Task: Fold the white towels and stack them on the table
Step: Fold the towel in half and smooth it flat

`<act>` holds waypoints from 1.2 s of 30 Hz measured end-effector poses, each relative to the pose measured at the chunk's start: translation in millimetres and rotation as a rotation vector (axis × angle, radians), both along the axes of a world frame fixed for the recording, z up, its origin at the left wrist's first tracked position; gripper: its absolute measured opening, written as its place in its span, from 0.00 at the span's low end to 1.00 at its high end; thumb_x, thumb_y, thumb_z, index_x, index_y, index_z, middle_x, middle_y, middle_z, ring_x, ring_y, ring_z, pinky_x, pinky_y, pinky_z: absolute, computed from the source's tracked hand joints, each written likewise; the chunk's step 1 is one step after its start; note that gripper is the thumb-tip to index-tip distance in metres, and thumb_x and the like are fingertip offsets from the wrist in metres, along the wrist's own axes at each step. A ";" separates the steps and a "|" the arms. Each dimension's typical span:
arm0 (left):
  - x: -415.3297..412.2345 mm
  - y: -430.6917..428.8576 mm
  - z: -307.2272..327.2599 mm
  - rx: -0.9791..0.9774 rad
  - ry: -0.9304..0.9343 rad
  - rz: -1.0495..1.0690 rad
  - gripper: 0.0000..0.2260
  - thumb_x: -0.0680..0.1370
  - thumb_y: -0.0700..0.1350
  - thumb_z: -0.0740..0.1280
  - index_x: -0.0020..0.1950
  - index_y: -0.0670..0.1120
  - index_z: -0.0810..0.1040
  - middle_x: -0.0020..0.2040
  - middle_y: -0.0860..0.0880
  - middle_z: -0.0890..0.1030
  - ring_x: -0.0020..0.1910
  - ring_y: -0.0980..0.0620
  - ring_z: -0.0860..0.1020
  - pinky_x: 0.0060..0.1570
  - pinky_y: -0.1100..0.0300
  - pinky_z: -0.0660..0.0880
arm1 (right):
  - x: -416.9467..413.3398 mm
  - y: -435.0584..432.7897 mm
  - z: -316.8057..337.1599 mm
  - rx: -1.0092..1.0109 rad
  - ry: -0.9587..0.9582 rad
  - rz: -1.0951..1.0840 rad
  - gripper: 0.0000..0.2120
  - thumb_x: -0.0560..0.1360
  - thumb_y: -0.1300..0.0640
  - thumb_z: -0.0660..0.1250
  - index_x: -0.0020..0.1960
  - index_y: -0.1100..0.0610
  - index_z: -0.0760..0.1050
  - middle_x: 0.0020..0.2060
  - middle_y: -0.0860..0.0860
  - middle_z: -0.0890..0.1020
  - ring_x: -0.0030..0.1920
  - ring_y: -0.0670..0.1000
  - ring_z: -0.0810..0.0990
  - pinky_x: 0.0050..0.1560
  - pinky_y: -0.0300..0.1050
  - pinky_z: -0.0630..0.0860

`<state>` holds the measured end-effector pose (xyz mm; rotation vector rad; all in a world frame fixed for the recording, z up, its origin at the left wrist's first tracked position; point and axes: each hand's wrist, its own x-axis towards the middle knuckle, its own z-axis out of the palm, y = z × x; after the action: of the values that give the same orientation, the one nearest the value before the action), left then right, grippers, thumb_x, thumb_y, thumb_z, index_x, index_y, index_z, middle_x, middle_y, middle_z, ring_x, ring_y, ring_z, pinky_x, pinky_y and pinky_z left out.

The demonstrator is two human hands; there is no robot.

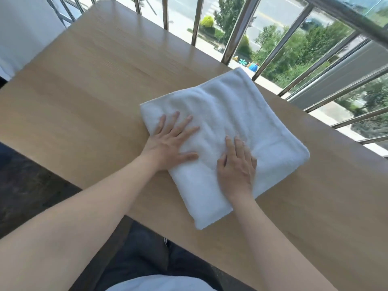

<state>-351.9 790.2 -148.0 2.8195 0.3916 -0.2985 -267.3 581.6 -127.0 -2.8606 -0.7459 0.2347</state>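
So, one white towel (222, 141) is folded, none stacked yet.
I press both hands flat, fingers spread, on it: left hand (170, 141) by its left edge, right hand (237, 166) mid-cloth, near the table's (84, 91) front edge; no other towel shows.

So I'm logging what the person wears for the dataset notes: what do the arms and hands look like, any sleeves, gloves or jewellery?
Both arms are bare right up to the edge of the picture, with no sleeve in sight. The left hand and the right hand wear no gloves, and no ring, watch or bracelet shows. Fingernails look short and unpainted.
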 end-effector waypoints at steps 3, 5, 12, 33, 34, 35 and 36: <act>24.4 12.3 16.4 0.085 0.017 0.144 0.40 0.75 0.74 0.52 0.80 0.62 0.37 0.81 0.53 0.32 0.77 0.48 0.26 0.70 0.47 0.22 | -21.5 -7.6 5.3 -0.008 -0.023 -0.031 0.25 0.81 0.52 0.59 0.77 0.54 0.65 0.71 0.56 0.71 0.68 0.59 0.69 0.66 0.55 0.65; 26.4 -15.9 21.6 0.174 -0.076 0.208 0.37 0.79 0.65 0.54 0.80 0.61 0.36 0.81 0.50 0.32 0.79 0.44 0.32 0.73 0.45 0.27 | -33.5 -12.2 8.3 0.006 -0.008 -0.041 0.25 0.81 0.52 0.59 0.77 0.56 0.66 0.66 0.56 0.74 0.62 0.59 0.71 0.64 0.55 0.67; 3.4 -97.8 -0.5 0.000 -0.037 0.295 0.31 0.81 0.65 0.40 0.80 0.56 0.34 0.80 0.50 0.30 0.78 0.45 0.28 0.74 0.45 0.28 | -28.8 -25.3 15.3 0.330 0.070 -0.113 0.13 0.77 0.63 0.61 0.58 0.60 0.79 0.50 0.54 0.81 0.51 0.58 0.80 0.54 0.47 0.73; 64.6 -79.0 2.4 0.114 -0.070 -0.017 0.31 0.81 0.61 0.49 0.83 0.54 0.48 0.83 0.49 0.46 0.81 0.39 0.44 0.78 0.38 0.45 | 86.6 -31.6 -23.6 -0.006 0.000 0.127 0.30 0.82 0.38 0.48 0.81 0.39 0.44 0.82 0.44 0.43 0.81 0.50 0.38 0.78 0.64 0.39; 64.4 -78.3 1.0 0.119 -0.082 -0.018 0.31 0.81 0.61 0.50 0.83 0.54 0.49 0.83 0.49 0.47 0.81 0.39 0.45 0.78 0.38 0.46 | 98.6 -31.7 -24.9 -0.002 -0.008 0.124 0.30 0.82 0.38 0.48 0.81 0.38 0.44 0.82 0.44 0.43 0.81 0.50 0.38 0.78 0.64 0.39; 64.6 -77.6 -0.3 0.126 -0.091 -0.019 0.31 0.81 0.61 0.51 0.83 0.53 0.50 0.83 0.48 0.48 0.81 0.38 0.46 0.78 0.38 0.46 | 110.3 -31.7 -26.1 0.001 -0.013 0.116 0.30 0.82 0.39 0.48 0.81 0.38 0.43 0.82 0.44 0.43 0.81 0.50 0.38 0.78 0.63 0.39; 65.0 -77.4 -1.4 0.137 -0.096 -0.021 0.32 0.80 0.61 0.51 0.83 0.53 0.51 0.83 0.48 0.49 0.81 0.38 0.47 0.78 0.38 0.46 | 122.2 -31.7 -26.8 0.001 -0.013 0.101 0.30 0.82 0.39 0.48 0.81 0.38 0.43 0.82 0.44 0.43 0.81 0.50 0.37 0.78 0.63 0.40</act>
<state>-286.9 712.8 -149.4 2.9590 0.3748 -0.1443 -145.2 549.9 -153.8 -2.8298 -0.8936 0.2287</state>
